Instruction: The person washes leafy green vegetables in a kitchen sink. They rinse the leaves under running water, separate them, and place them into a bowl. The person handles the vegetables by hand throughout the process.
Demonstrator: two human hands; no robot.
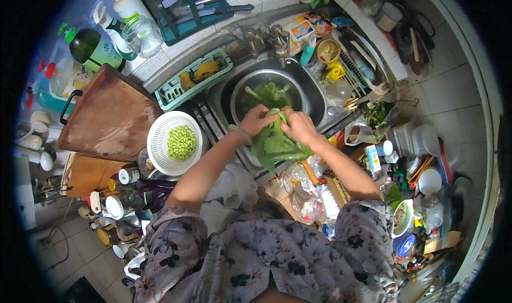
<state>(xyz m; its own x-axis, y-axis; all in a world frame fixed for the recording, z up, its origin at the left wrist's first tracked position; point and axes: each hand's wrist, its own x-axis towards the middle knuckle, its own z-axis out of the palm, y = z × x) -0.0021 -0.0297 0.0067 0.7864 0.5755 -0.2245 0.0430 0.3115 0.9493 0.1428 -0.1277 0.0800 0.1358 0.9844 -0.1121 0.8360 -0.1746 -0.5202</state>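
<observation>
Both hands grip a bunch of leafy greens [276, 145] by its pale stems, over the near edge of the sink. My left hand [256, 122] pinches the stems from the left, with a bangle on that wrist. On the right, my right hand [297, 126] has its fingers curled around the same stems. The broad leaves hang down towards me. Just beyond my hands, more leafy greens [272, 94] lie in a round metal basin [239, 87] inside the stainless steel sink [320, 107]. My palms are hidden from above.
A white colander [154, 137] of shelled green beans stands left of the sink. Behind it leans a wooden cutting board [108, 115]. A green plastic basket [168, 101] borders the sink's far left, below a knife rack [172, 27]. The faucet [279, 43] rises behind the basin. Jars and bags crowd the right.
</observation>
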